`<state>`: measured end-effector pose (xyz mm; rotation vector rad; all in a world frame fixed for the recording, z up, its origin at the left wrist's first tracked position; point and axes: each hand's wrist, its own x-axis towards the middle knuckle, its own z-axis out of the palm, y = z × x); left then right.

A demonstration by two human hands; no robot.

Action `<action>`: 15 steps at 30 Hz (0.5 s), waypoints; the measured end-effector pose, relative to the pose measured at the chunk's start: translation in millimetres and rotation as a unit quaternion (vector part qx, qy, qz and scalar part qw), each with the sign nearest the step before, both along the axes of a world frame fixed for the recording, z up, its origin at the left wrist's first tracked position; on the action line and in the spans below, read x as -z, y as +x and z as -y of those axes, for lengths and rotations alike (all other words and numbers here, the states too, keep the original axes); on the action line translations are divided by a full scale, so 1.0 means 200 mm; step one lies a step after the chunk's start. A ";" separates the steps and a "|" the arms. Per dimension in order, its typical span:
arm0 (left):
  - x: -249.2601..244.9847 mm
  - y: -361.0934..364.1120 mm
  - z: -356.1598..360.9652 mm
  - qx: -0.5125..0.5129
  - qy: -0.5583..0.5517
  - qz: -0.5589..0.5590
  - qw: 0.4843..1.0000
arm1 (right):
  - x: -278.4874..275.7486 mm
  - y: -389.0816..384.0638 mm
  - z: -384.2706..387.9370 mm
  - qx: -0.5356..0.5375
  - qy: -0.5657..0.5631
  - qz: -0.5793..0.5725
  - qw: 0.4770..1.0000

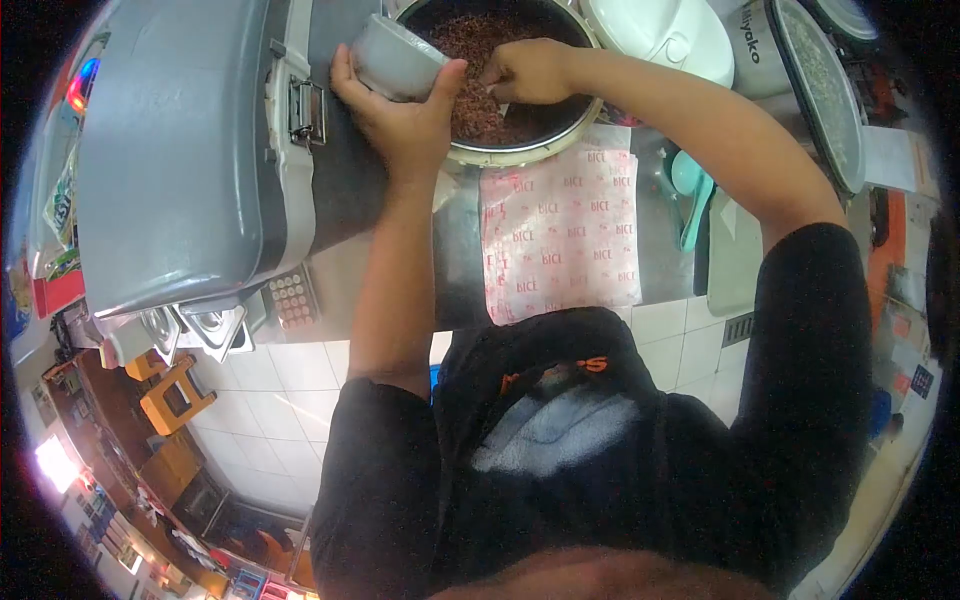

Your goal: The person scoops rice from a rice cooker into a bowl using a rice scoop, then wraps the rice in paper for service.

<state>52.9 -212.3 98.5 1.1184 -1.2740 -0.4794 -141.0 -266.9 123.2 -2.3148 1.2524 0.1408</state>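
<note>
Beyond black shirt (560,450), left hand (400,120) clasps a tilted bowl (395,60) at the pot (520,152) rim while right hand (530,70) digs into rice (480,40) (grip hidden, I cannot tell), so scooping looks midway, with plenty left and 1 paper (560,230) unused.

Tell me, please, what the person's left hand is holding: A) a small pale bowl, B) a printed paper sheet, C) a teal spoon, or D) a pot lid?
A: the left hand grips a small pale bowl at the rim of the pot of reddish-brown rice, while the right hand reaches into it.
</note>
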 end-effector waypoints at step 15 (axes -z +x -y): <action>-0.18 0.08 0.07 0.145 0.126 -0.215 0.958 | -0.38 -0.28 -0.06 0.037 -0.041 0.042 0.998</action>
